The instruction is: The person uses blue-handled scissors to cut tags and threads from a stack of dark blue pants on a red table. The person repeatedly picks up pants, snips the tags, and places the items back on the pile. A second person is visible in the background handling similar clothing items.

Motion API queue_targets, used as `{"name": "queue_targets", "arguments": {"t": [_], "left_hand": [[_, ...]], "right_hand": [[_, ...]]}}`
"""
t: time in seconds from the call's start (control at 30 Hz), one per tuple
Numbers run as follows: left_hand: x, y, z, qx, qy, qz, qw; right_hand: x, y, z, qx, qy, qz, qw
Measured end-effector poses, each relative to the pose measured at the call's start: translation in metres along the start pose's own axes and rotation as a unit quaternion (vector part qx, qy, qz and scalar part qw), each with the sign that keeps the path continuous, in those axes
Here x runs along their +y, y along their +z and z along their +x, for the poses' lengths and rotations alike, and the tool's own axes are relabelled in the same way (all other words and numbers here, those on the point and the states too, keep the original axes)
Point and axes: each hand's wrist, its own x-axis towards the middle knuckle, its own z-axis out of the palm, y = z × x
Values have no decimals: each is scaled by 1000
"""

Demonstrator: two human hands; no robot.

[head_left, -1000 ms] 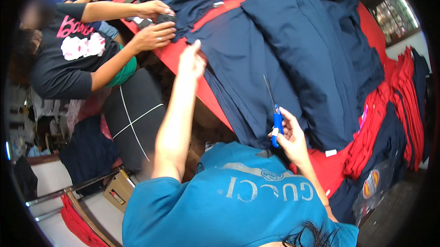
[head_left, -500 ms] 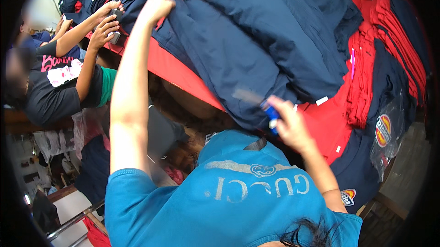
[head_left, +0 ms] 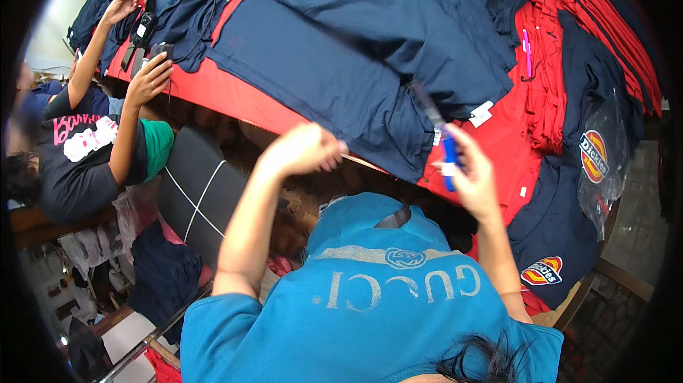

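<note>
One right hand [head_left: 472, 169]: closed around the handle of a blue-handled cutting tool [head_left: 449, 155]; its blurred blade [head_left: 428, 105] pointed far and slightly left.
One left hand [head_left: 302, 150]: fingers curled inward at the near edge of the red-covered table [head_left: 192, 83], left of the tool and apart from it; whether they pinched anything could not be told.
Navy garment [head_left: 306, 70]: laid out beyond both hands, its near end around and below the blade; whether steel touched cloth was unclear.
White tag [head_left: 482, 114]: at the cloth's near right corner, just beyond the right hand.
Red garments [head_left: 548, 77]: stacked farther right, a slim magenta item [head_left: 527, 54] against them.
Co-worker [head_left: 78, 177]: at left, one hand on a small dark device [head_left: 162, 50].
Blade hazard: a hasty swing or loose grip could have nicked the navy cloth.
Finger hazard: a left-hand reach rightward could have met the edge.
</note>
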Motion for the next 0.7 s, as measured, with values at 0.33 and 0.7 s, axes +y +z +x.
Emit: {"name": "queue_targets", "arguments": {"t": [0.33, 0.7], "left_hand": [[9, 163, 20, 159, -6, -475, 866], [48, 182, 28, 159, 77, -592, 787]], "right_hand": [[52, 39, -24, -32, -63, -240, 968], [20, -11, -54, 0, 13, 129, 992]]}}
